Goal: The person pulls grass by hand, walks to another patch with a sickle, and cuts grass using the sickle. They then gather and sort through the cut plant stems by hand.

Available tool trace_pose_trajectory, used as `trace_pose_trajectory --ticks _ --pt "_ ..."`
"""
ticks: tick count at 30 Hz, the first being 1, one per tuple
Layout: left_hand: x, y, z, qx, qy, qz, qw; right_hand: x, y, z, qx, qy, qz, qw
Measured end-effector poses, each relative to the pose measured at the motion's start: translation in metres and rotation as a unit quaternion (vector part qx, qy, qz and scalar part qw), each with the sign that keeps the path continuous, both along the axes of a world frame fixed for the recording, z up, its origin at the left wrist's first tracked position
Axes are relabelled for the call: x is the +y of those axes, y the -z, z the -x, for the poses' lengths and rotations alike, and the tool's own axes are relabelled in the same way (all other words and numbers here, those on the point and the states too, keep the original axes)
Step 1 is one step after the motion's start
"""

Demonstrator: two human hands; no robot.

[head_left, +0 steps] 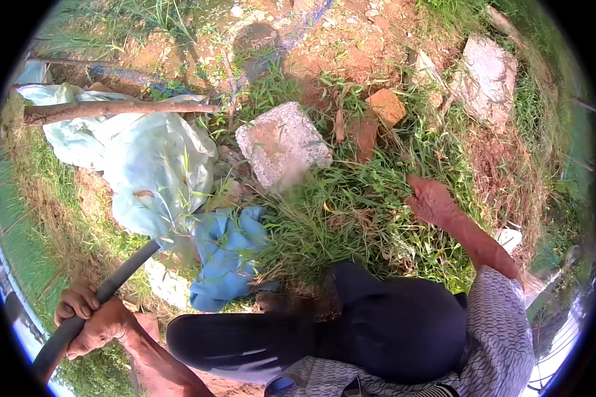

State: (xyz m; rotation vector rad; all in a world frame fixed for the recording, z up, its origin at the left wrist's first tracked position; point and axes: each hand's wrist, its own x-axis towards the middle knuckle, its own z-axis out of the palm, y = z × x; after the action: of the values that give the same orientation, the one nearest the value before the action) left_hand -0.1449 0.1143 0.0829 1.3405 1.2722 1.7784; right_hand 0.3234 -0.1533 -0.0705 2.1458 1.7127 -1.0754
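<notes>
Both arms (475, 237) spread, left hand (104, 324) curled round pole (129, 266)

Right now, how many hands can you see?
2. The left hand is wrapped around the dark pole, low on the left. The right hand is at the grass, on the right. No other hands show.

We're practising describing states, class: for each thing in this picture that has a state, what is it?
Left hand: closed around the dark pole
Dark pole: held, slanted in view
Right hand: at the grass; grip unclear
Grass: green, partly dry
Blue cloth: crumpled
Plastic sheet: rumpled
Pale stone block: partly sunlit, unheld
</notes>
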Motion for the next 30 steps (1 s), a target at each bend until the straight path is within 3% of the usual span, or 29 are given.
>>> trace_pose_trajectory --ticks 1,2,3,5,6,7,8,10,11,13,14,15,16,17,18,19,21,22,26,29,30 --pt "-0.001 0.000 -0.009 0.014 -0.035 0.001 0.999 -0.012 -0.013 -0.023 -0.149 0.075 0.176 0.970" --pt "0.002 0.001 0.007 0.012 0.004 -0.002 1.000 -0.061 -0.018 -0.056 -0.206 0.159 0.058 0.964" --pt "0.007 0.007 0.028 0.006 0.044 0.002 0.999 -0.147 -0.027 -0.098 -0.323 0.068 0.068 0.941" --pt "0.013 0.015 0.049 -0.017 0.083 0.005 0.996 -0.317 -0.046 -0.179 -0.556 -0.096 0.102 0.820" --pt "0.016 0.016 0.053 -0.030 0.110 -0.015 0.993 -0.321 -0.086 -0.164 -0.498 0.063 0.233 0.833" --pt "0.015 0.014 0.049 -0.033 0.110 -0.016 0.993 -0.327 -0.126 -0.150 -0.452 0.213 0.358 0.789" --pt "0.012 0.013 0.039 -0.027 0.093 -0.012 0.995 -0.331 -0.172 -0.122 -0.339 0.227 0.465 0.786" --pt "0.013 0.014 0.038 -0.052 0.098 -0.020 0.994 -0.339 -0.192 -0.115 -0.218 0.225 0.556 0.770" --pt "0.012 0.017 0.038 -0.014 0.099 -0.040 0.994 -0.345 -0.185 -0.129 -0.265 0.195 0.525 0.785" --pt "0.016 0.022 0.047 -0.044 0.131 -0.046 0.989 -0.347 -0.154 -0.163 -0.347 0.125 0.448 0.814" --pt "0.013 0.018 0.037 -0.019 0.106 -0.046 0.993 -0.301 -0.143 -0.150 -0.385 0.091 0.402 0.826" --pt "0.010 0.016 0.026 0.004 0.081 -0.047 0.996 -0.247 -0.126 -0.134 -0.410 0.167 0.228 0.867" --pt "0.020 0.028 0.055 -0.051 0.156 -0.024 0.986 -0.203 -0.098 -0.125 -0.327 0.203 0.060 0.921" --pt "0.018 0.024 0.051 -0.053 0.142 -0.016 0.988 -0.163 -0.071 -0.117 -0.227 0.229 -0.108 0.940" --pt "0.016 0.021 0.047 -0.055 0.128 -0.008 0.990 -0.115 -0.051 -0.092 -0.168 0.279 -0.117 0.938" --pt "0.003 0.006 0.003 -0.009 0.029 -0.017 0.999 -0.082 -0.032 -0.072 -0.123 0.272 -0.087 0.950" --pt "0.003 0.010 0.004 -0.058 0.036 -0.018 0.998 -0.055 0.033 -0.055 -0.054 0.345 0.009 0.937" --pt "0.000 0.003 -0.010 0.009 -0.016 -0.023 1.000 -0.049 0.056 -0.046 -0.037 0.335 0.018 0.941" --pt "-0.002 0.004 -0.009 -0.057 0.011 -0.009 0.998 -0.047 0.112 -0.024 -0.037 0.296 0.060 0.953" --pt "-0.002 0.011 0.000 -0.073 0.060 0.002 0.995 -0.059 0.162 -0.043 -0.056 0.423 0.098 0.899" --pt "-0.003 0.009 -0.001 -0.066 0.068 0.003 0.996 -0.064 0.172 -0.055 0.000 0.501 0.088 0.861"
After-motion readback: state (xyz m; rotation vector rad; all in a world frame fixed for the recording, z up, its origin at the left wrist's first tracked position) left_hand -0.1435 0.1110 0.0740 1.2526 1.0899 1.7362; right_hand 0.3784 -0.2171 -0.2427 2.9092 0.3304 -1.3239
